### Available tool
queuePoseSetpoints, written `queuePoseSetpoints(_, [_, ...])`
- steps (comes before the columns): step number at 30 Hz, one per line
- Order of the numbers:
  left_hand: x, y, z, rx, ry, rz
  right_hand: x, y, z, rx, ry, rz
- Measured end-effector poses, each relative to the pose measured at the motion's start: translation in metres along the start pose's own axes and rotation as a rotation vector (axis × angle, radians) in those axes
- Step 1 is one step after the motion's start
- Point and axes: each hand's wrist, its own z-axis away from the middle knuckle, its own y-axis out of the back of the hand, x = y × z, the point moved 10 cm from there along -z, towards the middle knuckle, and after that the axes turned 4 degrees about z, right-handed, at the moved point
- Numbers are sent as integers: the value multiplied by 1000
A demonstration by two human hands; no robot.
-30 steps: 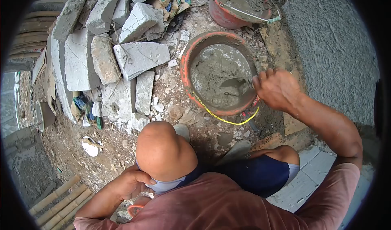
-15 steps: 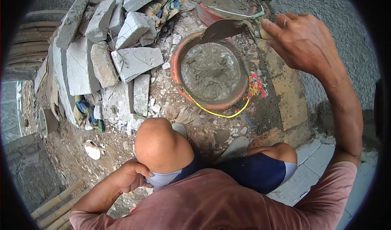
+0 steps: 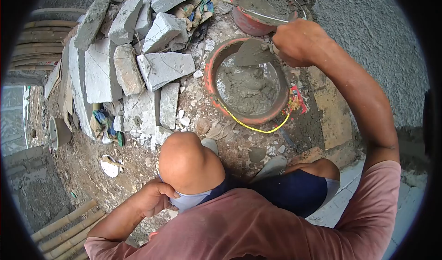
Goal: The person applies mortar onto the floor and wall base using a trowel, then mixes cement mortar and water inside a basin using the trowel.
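My right hand (image 3: 301, 43) is closed round the handle of a trowel. The trowel's mortar-smeared blade (image 3: 253, 52) hangs over the far part of an orange-rimmed bucket (image 3: 211, 83), above wet grey mortar (image 3: 251, 89). Whether the blade touches the mortar I cannot tell. The bucket's yellow handle (image 3: 258, 130) lies down on the near side. My left hand (image 3: 155, 197) rests at my left knee, with the thumb on the edge of the shorts; its other fingers are partly hidden beneath the leg.
A second red bucket (image 3: 248, 23) of mortar stands behind. Broken grey blocks (image 3: 165, 69) are heaped at the left. Bamboo poles (image 3: 69, 221) lie at lower left, and a rough plastered wall (image 3: 368, 48) runs along the right. Rubble covers the ground.
My right hand has moved left and down, bringing the trowel blade from the bucket's far rim to over the mortar. My left hand stays at the knee. The whole view has shifted slightly.
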Motion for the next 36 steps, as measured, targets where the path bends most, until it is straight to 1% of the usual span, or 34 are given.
queuePoseSetpoints(1, [2,-1,-1,-4,4,-3,-13,-24,-9,-19,15,-18])
queuePoseSetpoints(2, [5,-3,-3,-9,9,-6,-35,-64,-23,-40,26,-31])
queuePoseSetpoints(3, [5,-5,-2,-14,22,-7,-78,-110,-24,-163,107,-86])
queuePoseSetpoints(4, [9,-6,-3,-19,29,-11,-108,-139,-21,-200,208,-42])
queuePoseSetpoints(6, [7,-2,-3,-28,36,23,-86,-136,-12,-244,170,-50])
queuePoseSetpoints(8, [16,-6,-8,-48,63,-11,-54,-77,15,-381,191,35])
queuePoseSetpoints(10, [15,-9,-3,-50,88,-18,-17,-36,18,-281,52,68])
queuePoseSetpoints(12, [14,-11,-5,-66,100,-22,-9,-27,4,-146,-52,-37])
queuePoseSetpoints(13, [15,-11,-6,-70,102,-26,-6,-27,0,-82,-111,-91])
queuePoseSetpoints(14, [14,-12,-6,-75,112,-29,-41,-68,-11,-132,-35,-121])
queuePoseSetpoints(15, [13,-10,-6,-65,114,-31,-94,-124,-15,-147,100,-133])
queuePoseSetpoints(16, [11,-5,-6,-51,111,-33,-129,-141,-4,-151,208,-54])
queuePoseSetpoints(18, [4,-2,-4,-41,97,13,-107,-96,6,-189,190,-78])
queuePoseSetpoints(20, [8,2,-4,-45,93,32,-60,-62,7,-337,137,94])
queuePoseSetpoints(23, [12,-4,-2,-50,77,10,-3,-14,9,-191,-127,-50])
queuePoseSetpoints(24, [11,-2,-1,-53,81,12,-20,-36,6,-186,-68,-63])
queuePoseSetpoints(26, [11,-3,-5,-72,82,12,-74,-112,0,-179,39,-80])
queuePoseSetpoints(27, [10,-2,-4,-80,91,7,-106,-135,8,-227,121,-79])
queuePoseSetpoints(28, [12,0,-3,-88,92,6,-127,-139,13,-271,206,-71])
queuePoseSetpoints(29, [10,-2,-4,-98,90,21,-114,-135,10,-260,188,-38])
queuePoseSetpoints(31, [11,1,-2,-93,79,21,-79,-100,8,-236,143,-6])
queuePoseSetpoints(33, [13,3,-1,-60,80,38,-43,-58,13,-176,42,-36])
queuePoseSetpoints(34, [11,3,-2,-60,87,55,-32,-50,13,-152,-13,-57])
queuePoseSetpoints(35, [11,4,-3,-65,97,60,-25,-55,8,-138,-101,-71])
queuePoseSetpoints(36, [11,2,-4,-75,105,63,-50,-84,4,-121,-42,-66])
